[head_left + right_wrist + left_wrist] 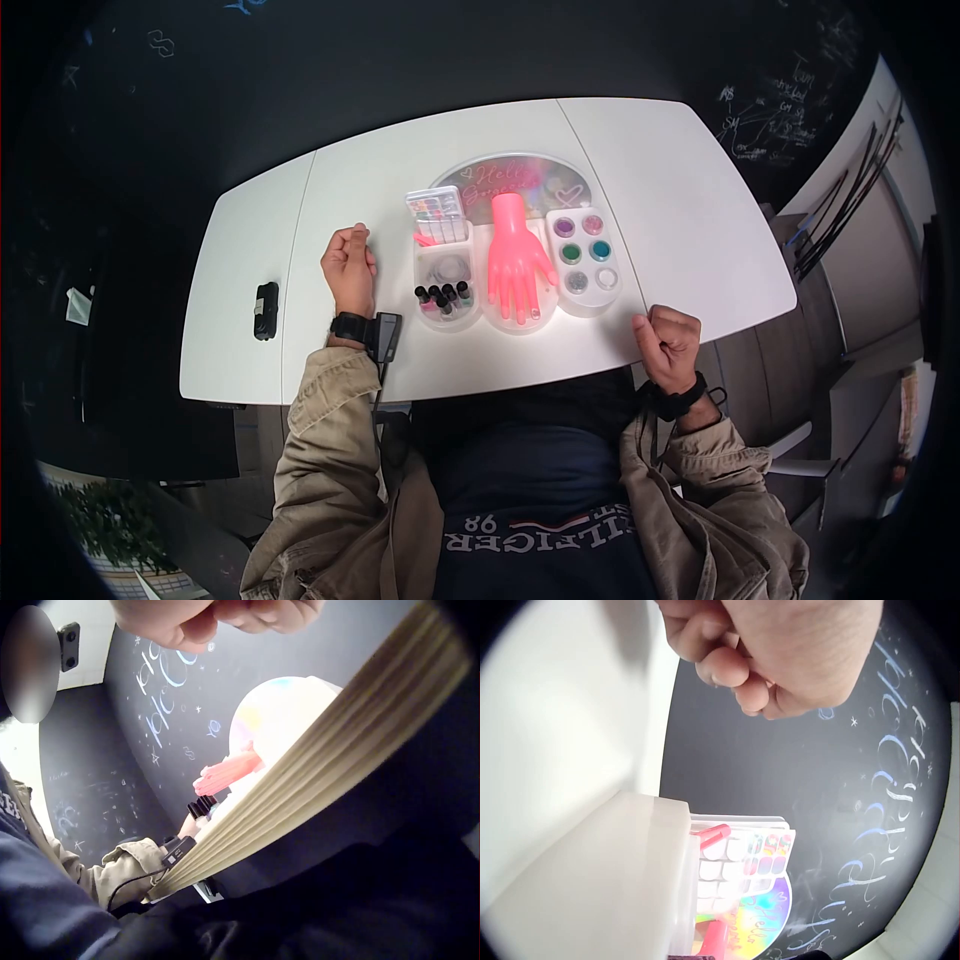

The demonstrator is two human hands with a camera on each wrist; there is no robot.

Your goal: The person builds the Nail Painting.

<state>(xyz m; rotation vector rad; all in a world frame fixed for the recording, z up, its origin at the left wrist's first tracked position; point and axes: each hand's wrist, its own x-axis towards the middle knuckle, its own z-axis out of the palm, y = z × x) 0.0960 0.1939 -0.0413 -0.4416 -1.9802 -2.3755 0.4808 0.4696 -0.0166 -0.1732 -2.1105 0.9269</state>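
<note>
My left hand (349, 262) is at the table, left of the manicure set, its fingers curled in and nothing in its grasp. In the left wrist view its curled fingertips (731, 669) show. At the table's front right edge, my right hand (672, 345) is a fist with the thumb along its side, also holding nothing. Between the hands stands a pink model hand (515, 262), fingers spread and pointing towards me, on a white base (494, 320). Several black-capped nail polish bottles (443, 297) stand left of it; a tray of glitter pots (583, 250) lies right of it.
A clear case of nail tips (437, 215) leans at the set's back left, before a rounded sign (470, 175). A black device (265, 310) lies on the white table (380, 150), far left. A chalkboard wall (400, 60) rises behind.
</note>
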